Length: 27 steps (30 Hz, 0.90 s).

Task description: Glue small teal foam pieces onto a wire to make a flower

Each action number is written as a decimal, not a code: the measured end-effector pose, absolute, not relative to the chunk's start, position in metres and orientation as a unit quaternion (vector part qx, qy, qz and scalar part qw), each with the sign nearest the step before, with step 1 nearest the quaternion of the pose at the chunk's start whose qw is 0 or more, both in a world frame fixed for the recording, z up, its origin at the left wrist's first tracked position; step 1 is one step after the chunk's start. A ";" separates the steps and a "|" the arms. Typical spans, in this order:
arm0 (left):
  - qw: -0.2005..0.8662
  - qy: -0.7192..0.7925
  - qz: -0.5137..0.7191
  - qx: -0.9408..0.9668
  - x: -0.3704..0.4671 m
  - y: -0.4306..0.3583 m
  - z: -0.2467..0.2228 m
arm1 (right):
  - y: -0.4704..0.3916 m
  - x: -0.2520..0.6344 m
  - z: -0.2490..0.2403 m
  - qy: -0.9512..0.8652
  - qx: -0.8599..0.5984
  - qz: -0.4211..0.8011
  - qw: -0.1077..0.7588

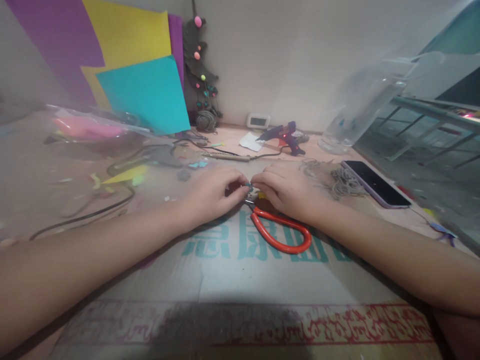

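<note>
Both hands meet near the middle of the table. My left hand [221, 192] pinches a small teal piece [249, 187] between thumb and forefinger. My right hand [287, 192] comes in from the other side, its fingers pressed together at the same piece; how much of it they grip is hidden. Just below the fingertips lie scissors with red handles [281, 232], their short metal blades pointing up toward the piece. Something small and yellow shows under my right hand.
Behind the hands lie a glue gun [281, 136], a white display device [258, 121] and a white scrap [252, 142]. A phone [376, 184], twine [347, 182] and a clear pitcher [348, 117] are right. Coloured sheets [146, 95], a plastic bag [90, 125] and a dark cable [86, 216] are left.
</note>
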<state>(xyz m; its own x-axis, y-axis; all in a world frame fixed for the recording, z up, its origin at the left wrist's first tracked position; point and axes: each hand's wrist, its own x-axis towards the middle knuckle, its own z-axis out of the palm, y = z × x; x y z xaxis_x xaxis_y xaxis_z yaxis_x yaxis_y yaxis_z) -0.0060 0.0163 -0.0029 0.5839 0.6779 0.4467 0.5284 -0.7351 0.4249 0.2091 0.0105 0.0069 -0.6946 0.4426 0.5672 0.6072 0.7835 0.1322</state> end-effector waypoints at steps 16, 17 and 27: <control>0.153 0.352 0.297 0.874 -0.006 0.017 -0.003 | 0.011 0.210 0.006 -0.909 -0.287 -0.146 0.263; 0.154 0.355 0.297 0.873 -0.006 0.017 -0.003 | 0.011 0.210 0.006 -0.909 -0.285 -0.148 0.264; 0.148 0.361 0.299 0.871 -0.007 0.017 -0.003 | 0.010 0.209 0.009 -0.899 -0.288 -0.177 0.280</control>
